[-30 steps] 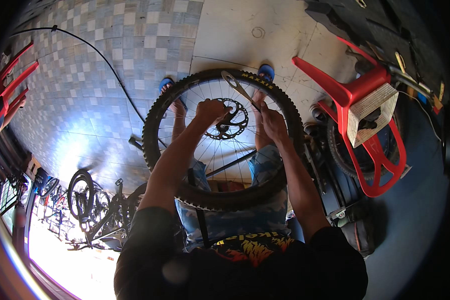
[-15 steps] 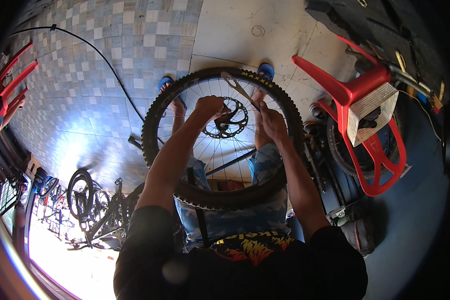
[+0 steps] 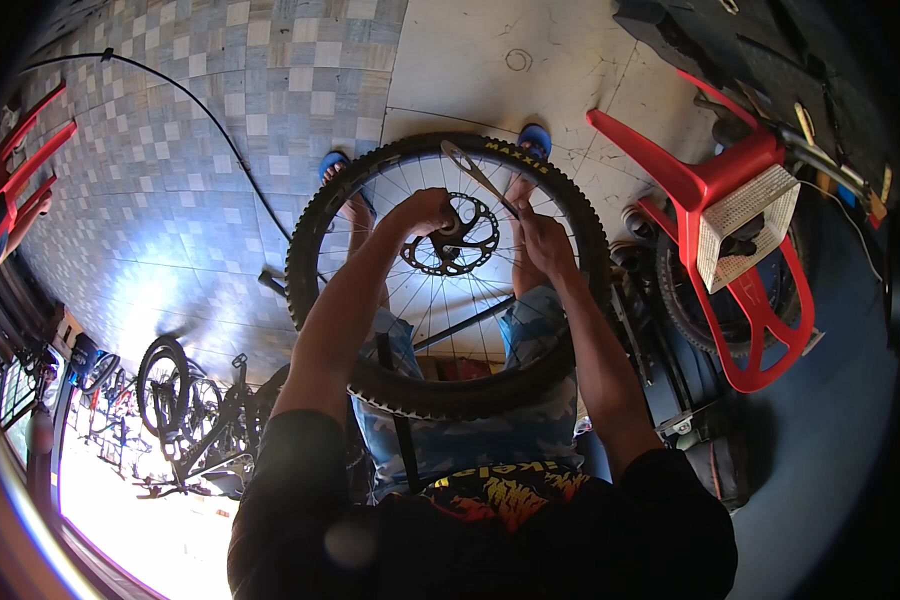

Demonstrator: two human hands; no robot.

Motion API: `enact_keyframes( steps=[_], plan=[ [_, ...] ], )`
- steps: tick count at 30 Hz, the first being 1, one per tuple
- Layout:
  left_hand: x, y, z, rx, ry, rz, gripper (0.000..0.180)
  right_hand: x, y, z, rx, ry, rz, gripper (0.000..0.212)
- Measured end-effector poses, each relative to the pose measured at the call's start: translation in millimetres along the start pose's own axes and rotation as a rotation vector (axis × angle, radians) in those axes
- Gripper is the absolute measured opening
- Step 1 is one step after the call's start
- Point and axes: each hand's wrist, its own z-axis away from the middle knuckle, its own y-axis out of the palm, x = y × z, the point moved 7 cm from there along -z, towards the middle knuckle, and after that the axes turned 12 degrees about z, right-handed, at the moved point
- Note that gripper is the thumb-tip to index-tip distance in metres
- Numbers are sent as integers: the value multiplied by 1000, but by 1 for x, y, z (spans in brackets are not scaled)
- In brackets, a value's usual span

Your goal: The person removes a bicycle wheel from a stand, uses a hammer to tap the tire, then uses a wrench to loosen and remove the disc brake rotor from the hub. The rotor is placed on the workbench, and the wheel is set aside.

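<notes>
A bicycle wheel with a knobbly black tyre [image 3: 300, 235] lies across my lap, its spokes facing up. A black brake disc [image 3: 481, 258] sits around the hub at its middle. My left hand [image 3: 429, 211] is closed at the hub, over the left part of the disc; what its fingers grip is hidden. My right hand [image 3: 546, 242] is wrapped round the handle of a long flat wrench [image 3: 473, 173]. The wrench's pale, looped head points up and left, above the spokes near the tyre's far side.
A red plastic chair [image 3: 705, 180] with a pale perforated basket [image 3: 745, 235] stands to the right, another wheel [image 3: 675, 300] beneath it. Parked bicycles [image 3: 190, 420] fill the lower left. A black cable [image 3: 205, 115] crosses the tiled floor. Another red chair [image 3: 20, 185] with a person is at far left.
My left hand has shifted slightly up and right at the hub. The wheel, my right hand and the wrench stay almost where they were.
</notes>
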Motion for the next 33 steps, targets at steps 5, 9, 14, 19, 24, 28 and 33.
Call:
enact_keyframes(
  steps=[5,9,14,19,24,28,33],
  plan=[
    [41,-30,16,-341,-68,946,21,8,7,-9,0,-38,-179,74],
    [87,-51,52,-617,-57,755,22,-1,25,-27,-80,-12,-249,67],
    [140,-30,95,-544,-370,766,30,-21,52,-47,-68,29,-239,81],
    [116,-17,116,-696,-333,303,50,-25,73,-51,29,-20,-586,106],
    [101,5,116,-646,-394,319,48,-24,77,-51,-70,-53,-542,94],
    [107,14,118,-693,-383,453,46,-22,80,-52,-81,-83,-581,93],
    [111,20,118,-706,-398,414,49,-22,78,-56,-113,-97,-629,93]
  ],
)
